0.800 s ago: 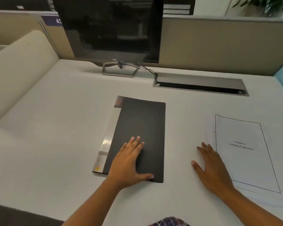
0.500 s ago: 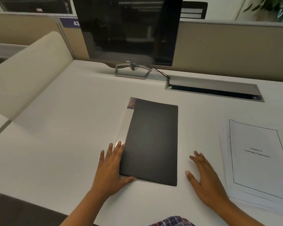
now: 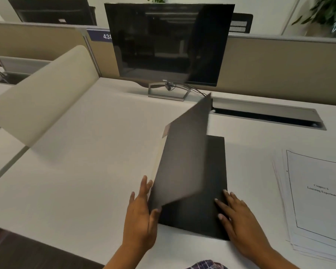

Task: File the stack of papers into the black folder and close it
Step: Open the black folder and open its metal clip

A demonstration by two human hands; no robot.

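The black folder (image 3: 184, 164) lies on the white desk in front of me, its front cover raised and blurred with motion. My left hand (image 3: 141, 216) grips the cover's lower left edge, thumb on its face and fingers behind it. My right hand (image 3: 239, 216) rests flat on the folder's lower right part, fingers spread, pressing the bottom cover (image 3: 215, 171) down. The stack of papers (image 3: 318, 199) lies to the right of the folder, apart from both hands, with a printed title page on top.
A dark monitor (image 3: 167, 43) on a stand stands behind the folder. A cable tray slot (image 3: 268, 115) runs along the back right of the desk (image 3: 76, 171). A beige curved divider (image 3: 41, 98) rises at the left.
The folder was closed with my left hand flat on it. Now my left hand has lifted the front cover, and my right hand has moved from the desk onto the folder.
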